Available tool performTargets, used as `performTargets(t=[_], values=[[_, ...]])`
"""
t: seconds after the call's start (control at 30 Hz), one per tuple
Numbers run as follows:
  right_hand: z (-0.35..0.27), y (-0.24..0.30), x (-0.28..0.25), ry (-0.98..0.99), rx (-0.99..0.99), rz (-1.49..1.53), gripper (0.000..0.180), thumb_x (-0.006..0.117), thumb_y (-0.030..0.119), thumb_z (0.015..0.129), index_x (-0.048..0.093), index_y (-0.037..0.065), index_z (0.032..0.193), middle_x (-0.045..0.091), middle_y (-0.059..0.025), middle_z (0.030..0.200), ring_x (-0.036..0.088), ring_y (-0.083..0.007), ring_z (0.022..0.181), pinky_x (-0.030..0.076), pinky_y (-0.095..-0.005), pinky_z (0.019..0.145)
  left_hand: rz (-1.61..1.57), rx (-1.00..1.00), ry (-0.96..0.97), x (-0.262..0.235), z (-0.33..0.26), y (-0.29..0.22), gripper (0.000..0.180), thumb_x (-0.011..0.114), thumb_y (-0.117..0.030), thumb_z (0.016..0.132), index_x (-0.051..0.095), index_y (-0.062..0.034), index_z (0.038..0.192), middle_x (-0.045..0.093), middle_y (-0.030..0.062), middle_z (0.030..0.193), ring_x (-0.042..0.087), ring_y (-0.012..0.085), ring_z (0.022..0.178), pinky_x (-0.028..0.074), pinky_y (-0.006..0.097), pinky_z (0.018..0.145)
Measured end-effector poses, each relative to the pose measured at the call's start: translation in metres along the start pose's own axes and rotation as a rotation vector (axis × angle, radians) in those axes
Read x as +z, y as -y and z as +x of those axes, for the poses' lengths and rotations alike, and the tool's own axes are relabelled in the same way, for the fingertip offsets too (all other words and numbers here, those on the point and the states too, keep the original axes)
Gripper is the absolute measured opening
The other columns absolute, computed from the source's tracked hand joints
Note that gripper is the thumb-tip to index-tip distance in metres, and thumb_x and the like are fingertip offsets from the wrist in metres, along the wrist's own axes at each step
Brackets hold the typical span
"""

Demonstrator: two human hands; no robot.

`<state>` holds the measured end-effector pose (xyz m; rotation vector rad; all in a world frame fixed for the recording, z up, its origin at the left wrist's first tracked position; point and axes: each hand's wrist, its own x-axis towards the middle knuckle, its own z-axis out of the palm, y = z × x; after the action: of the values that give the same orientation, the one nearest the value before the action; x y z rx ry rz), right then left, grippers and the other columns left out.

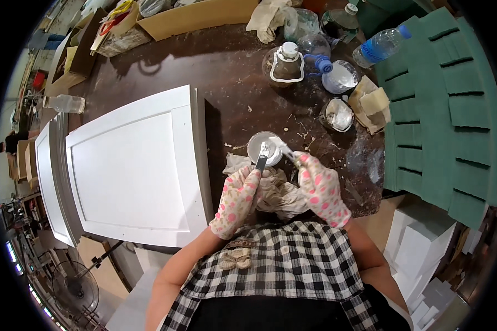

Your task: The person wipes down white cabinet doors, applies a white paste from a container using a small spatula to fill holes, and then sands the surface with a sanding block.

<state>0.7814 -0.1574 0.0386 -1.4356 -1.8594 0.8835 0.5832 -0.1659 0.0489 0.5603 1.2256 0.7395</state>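
We have both hands in spotted gloves over a small round tin of white filler that sits on the dark bench, just beyond a crumpled rag. Our left hand is closed around the handle of a putty knife whose blade reaches onto the tin's rim. Our right hand is curled around a second scraper, its tip loaded with white paste and meeting the first blade over the tin.

The nearest risk, as we judge it, is the paste dropping off the blades. The two tools cross at the tin's edge, so a lump could fall onto the bench or the rag instead of back inside. The tin is small and looks light, and neither hand steadies it; a firm scrape against its rim could tip it or push it away across the bench.

The white panel door lies just to our left, with its edge near our left wrist. A smeared glove or a flicked bit of filler could mark its clean face. The bench around the tin carries crumbs and shavings, which could get into the paste if a blade touches down there. Behind the tin, the bottles and jars stand close together, and a wide sweep of the right arm could knock one over.
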Motion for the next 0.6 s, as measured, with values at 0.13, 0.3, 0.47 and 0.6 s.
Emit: performTargets(t=[0.13, 0.3, 0.47, 0.6], values=[[-0.008, -0.014, 0.014, -0.03, -0.219, -0.174, 0.029, 0.057, 0.009, 0.089, 0.058, 0.002, 0.117, 0.064, -0.011, 0.081, 0.061, -0.0242, 0.06, 0.049, -0.036, 0.053, 0.013, -0.023, -0.029, -0.001, 0.004, -0.001, 0.022, 0.048, -0.018, 0.099, 0.065, -0.0036, 0.1, 0.05, -0.0054, 0.059, 0.041, 0.0019, 0.046, 0.031, 0.018, 0.043], [-0.014, -0.014, 0.014, 0.073, -0.297, -0.438, 0.044, 0.06, 0.01, 0.084, 0.056, 0.004, 0.127, 0.059, -0.006, 0.075, 0.058, -0.0197, 0.059, 0.046, -0.031, 0.05, 0.032, -0.039, -0.039, -0.006, 0.003, -0.001, 0.024, 0.048, -0.017, 0.098, 0.066, -0.0024, 0.103, 0.049, -0.0048, 0.057, 0.039, 0.0023, 0.044, 0.03, 0.018, 0.042], [-0.011, -0.013, 0.01, 0.141, -0.272, -0.538, 0.045, 0.058, 0.011, 0.082, 0.056, 0.004, 0.127, 0.057, -0.0053, 0.072, 0.057, -0.019, 0.058, 0.046, -0.0306, 0.05, 0.031, -0.087, -0.028, -0.003, 0.003, -0.007, 0.024, 0.048, -0.015, 0.097, 0.065, -0.0006, 0.104, 0.047, -0.0048, 0.056, 0.037, 0.0022, 0.044, 0.029, 0.019, 0.041], [-0.006, -0.018, 0.011, 0.124, -0.316, -0.503, 0.046, 0.058, 0.011, 0.082, 0.056, 0.003, 0.126, 0.057, -0.0059, 0.073, 0.058, -0.0191, 0.059, 0.046, -0.031, 0.05, 0.0, -0.112, -0.064, -0.003, 0.002, -0.005, 0.025, 0.047, -0.015, 0.097, 0.065, 0.0001, 0.105, 0.047, -0.0047, 0.056, 0.036, 0.0022, 0.044, 0.028, 0.019, 0.042]])
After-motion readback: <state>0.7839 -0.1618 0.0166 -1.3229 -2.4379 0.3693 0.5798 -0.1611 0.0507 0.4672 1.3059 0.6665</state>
